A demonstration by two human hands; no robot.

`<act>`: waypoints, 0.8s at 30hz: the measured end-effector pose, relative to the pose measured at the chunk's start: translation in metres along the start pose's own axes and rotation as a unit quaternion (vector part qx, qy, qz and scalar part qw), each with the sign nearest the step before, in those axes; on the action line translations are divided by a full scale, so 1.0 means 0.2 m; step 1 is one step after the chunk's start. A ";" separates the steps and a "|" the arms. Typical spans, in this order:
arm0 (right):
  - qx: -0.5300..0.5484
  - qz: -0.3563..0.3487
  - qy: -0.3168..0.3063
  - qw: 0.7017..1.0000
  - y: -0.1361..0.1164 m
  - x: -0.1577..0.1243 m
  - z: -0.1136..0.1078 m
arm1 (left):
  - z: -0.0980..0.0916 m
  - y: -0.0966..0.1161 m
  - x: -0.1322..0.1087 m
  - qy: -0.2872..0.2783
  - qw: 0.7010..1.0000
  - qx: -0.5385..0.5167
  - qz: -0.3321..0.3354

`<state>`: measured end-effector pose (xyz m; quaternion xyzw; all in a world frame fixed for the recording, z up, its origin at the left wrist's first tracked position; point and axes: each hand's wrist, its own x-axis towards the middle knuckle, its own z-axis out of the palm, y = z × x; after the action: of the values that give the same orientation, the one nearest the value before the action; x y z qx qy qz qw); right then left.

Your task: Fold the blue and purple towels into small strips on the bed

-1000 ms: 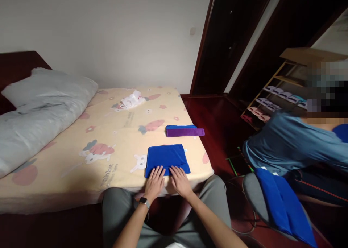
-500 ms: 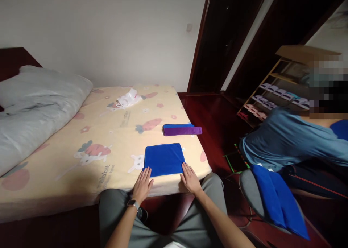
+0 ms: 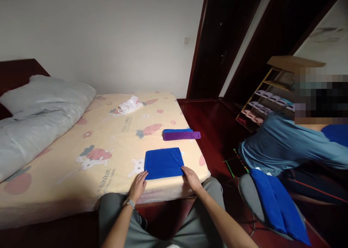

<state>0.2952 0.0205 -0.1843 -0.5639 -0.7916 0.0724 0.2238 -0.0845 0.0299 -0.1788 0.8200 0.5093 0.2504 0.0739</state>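
A rectangular blue cloth lies flat near the front edge of the bed. At its near left corner, my left hand has bent fingers closed on the edge, a watch on the wrist. My right hand pinches the near right corner, thumb tucked out of sight. Beyond it rests a narrow folded purple cloth with a folded blue cloth behind it, both close to the bed's right side.
The bed has a rabbit-and-carrot sheet, a white plastic bag and a grey quilt. To the right, blue cloths drape over a grey stool. A person in a blue shirt bends beside a shoe rack.
Both hands go from lying flat with fingers stretched to bent fingers at the near corners of the blue cloth. The cloth stays in place while the camera view tilts slightly.
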 end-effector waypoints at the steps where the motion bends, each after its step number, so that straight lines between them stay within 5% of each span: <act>1: 0.000 0.001 0.000 1.000 0.00 0.00 -0.01 | -0.01 0.00 0.00 0.002 1.000 0.002 0.003; 11: 0.004 -0.059 -0.045 0.997 -0.01 -0.15 -0.18 | -0.12 0.04 -0.14 -0.021 0.995 0.036 0.090; 19: 0.167 0.089 -0.008 0.982 0.05 -0.22 -0.09 | -0.05 0.09 -0.13 0.019 0.986 -0.102 -0.127; 24: 0.172 0.159 -0.007 0.972 0.05 -0.11 -0.06 | 0.07 0.06 -0.06 0.076 0.980 -0.057 -0.173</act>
<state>0.3140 0.0024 -0.1826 -0.6354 -0.6686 0.2460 0.2979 -0.0711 0.0159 -0.1905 0.6924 0.6326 0.3243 0.1234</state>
